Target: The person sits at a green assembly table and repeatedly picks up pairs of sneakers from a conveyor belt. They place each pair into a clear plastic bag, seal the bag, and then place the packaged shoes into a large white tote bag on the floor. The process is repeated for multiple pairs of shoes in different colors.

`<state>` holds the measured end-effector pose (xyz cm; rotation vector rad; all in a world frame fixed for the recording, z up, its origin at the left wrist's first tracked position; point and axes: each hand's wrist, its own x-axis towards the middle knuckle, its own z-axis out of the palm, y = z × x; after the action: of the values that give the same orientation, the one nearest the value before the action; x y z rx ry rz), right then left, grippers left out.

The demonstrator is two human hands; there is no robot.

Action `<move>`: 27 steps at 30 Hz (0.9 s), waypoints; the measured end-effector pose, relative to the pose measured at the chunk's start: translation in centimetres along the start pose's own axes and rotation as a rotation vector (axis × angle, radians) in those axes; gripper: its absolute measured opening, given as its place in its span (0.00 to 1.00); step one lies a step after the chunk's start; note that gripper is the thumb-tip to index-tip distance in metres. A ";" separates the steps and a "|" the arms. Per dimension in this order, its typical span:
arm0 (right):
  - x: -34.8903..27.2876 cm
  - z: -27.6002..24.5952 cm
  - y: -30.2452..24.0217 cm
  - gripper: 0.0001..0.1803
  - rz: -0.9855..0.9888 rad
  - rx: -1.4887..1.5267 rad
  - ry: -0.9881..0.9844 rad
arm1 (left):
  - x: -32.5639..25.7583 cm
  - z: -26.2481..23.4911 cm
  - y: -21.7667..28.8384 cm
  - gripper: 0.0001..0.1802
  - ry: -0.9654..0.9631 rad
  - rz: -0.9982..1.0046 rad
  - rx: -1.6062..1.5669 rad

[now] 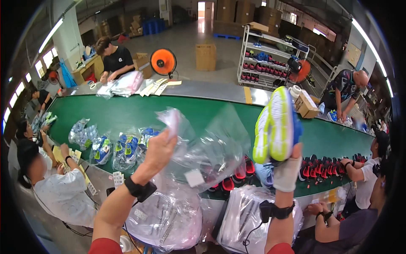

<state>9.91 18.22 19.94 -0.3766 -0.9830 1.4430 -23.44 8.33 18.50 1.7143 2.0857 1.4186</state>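
My left hand [159,151] is closed on the gathered edge of a clear plastic bag [213,146], which spreads open to the right over the belt. A small white square shows on the bag's lower part. In my right hand [287,172], partly covered by a whitish glove, a pair of sneakers [275,125] is held upright, white and neon-yellow soles facing out, with some blue at the right side. The sneakers are apart from the bag. Below my right hand, a light-blue shoe [265,173] lies on the belt.
Bagged blue sneakers [126,150] sit on the green conveyor belt [203,113] at left; red-and-black shoes [323,168] line its right. Stacks of clear bags [167,216] lie close to me. Co-workers stand around the belt. Behind are an orange fan [163,62] and a shoe rack [270,59].
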 end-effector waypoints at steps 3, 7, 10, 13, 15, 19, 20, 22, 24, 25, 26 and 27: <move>-1.1 1.9 -5.6 0.36 0.020 0.148 -0.001 | 0.8 1.5 4.2 0.12 0.025 -0.011 -0.061; -4.2 1.3 -6.1 0.24 -0.015 -0.684 -0.327 | 1.4 3.8 8.9 0.11 -0.047 0.107 -0.069; -5.4 1.0 -3.3 0.21 0.140 -0.902 -0.467 | 2.1 4.0 10.9 0.09 -0.235 0.083 -0.460; -6.4 1.8 -0.9 0.20 -0.060 -1.537 -0.596 | -3.7 8.2 13.7 0.06 -0.407 0.216 -0.353; -7.8 1.2 1.1 0.14 -0.268 -1.758 -0.843 | -5.4 10.4 16.8 0.06 -0.352 0.187 -0.307; -10.5 5.2 -1.3 0.08 -0.524 -1.914 -1.344 | -1.3 9.8 11.6 0.09 -0.271 0.192 -0.235; -10.2 5.4 -0.9 0.07 -0.613 -1.813 -1.379 | -1.7 9.5 12.1 0.09 -0.257 0.367 -0.047; -9.3 5.1 1.1 0.07 -0.772 -1.625 -1.439 | -2.3 10.4 13.6 0.09 -0.222 0.718 0.308; -8.5 0.9 4.9 0.08 -0.170 -1.308 -1.179 | -5.3 10.8 18.5 0.13 -0.714 0.586 -0.087; -8.4 0.4 5.5 0.08 -0.111 -1.317 -1.128 | -5.9 9.2 19.9 0.13 -0.753 0.637 -0.103; -8.2 -0.4 5.5 0.08 -0.091 -1.369 -1.053 | -6.1 7.8 20.3 0.13 -0.793 0.692 -0.123; -7.7 0.0 5.6 0.08 -0.106 -1.396 -0.990 | -6.2 6.7 18.7 0.11 -0.770 0.640 -0.117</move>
<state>7.53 11.93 13.17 -0.5701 -2.7253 0.5462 -3.72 6.05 24.76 2.4564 1.0818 0.7119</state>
